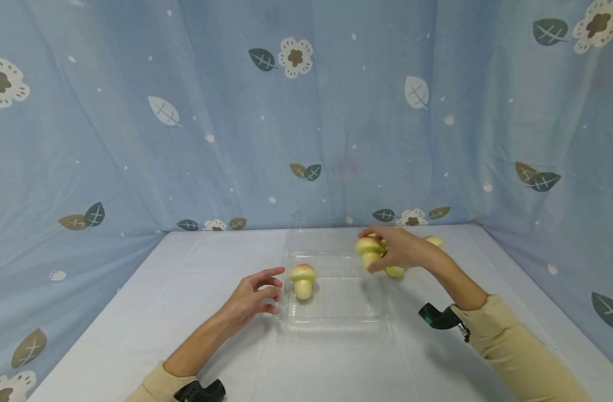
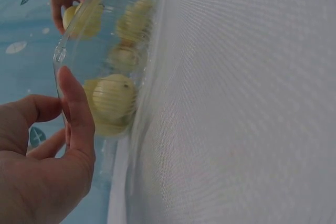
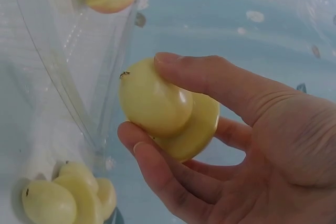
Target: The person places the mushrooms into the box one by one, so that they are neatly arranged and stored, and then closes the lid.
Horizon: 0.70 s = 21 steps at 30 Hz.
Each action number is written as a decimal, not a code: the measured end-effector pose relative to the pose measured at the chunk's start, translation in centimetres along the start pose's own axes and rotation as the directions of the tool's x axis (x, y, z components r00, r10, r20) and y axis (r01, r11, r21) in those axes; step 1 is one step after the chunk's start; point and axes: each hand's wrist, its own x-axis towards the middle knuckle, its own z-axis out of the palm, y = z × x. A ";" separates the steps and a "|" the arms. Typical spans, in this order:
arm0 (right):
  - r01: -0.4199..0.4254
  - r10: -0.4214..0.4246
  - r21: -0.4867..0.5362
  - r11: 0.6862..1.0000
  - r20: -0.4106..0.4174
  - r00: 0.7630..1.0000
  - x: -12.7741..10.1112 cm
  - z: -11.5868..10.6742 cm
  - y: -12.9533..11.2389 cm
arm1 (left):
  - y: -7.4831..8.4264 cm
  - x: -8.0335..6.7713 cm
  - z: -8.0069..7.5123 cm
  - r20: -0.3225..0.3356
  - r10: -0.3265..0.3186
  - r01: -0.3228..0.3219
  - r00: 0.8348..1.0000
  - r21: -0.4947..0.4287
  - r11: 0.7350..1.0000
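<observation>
My right hand grips a yellow-green mushroom-shaped piece above the right side of a clear plastic box. In the right wrist view, thumb and fingers curl round this piece's bulb-like stem and cap. A similar mushroom-shaped piece, with a pinkish top, stands inside the box at its left. My left hand is at the box's left edge, fingers loosely bent. In the left wrist view its fingers are right at the thin clear rim.
More mushroom-shaped pieces lie right of the box, partly hidden behind the right hand. The box's clear lid lies folded back towards the curtain. A blue patterned curtain encloses the white table at the back and sides.
</observation>
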 end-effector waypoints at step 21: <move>0.059 -0.056 -0.027 0.998 0.082 0.995 2.1 2.5 -2.2 | 0.1 -0.1 0.2 -0.017 -0.005 0.005 1.000 0.005 1.000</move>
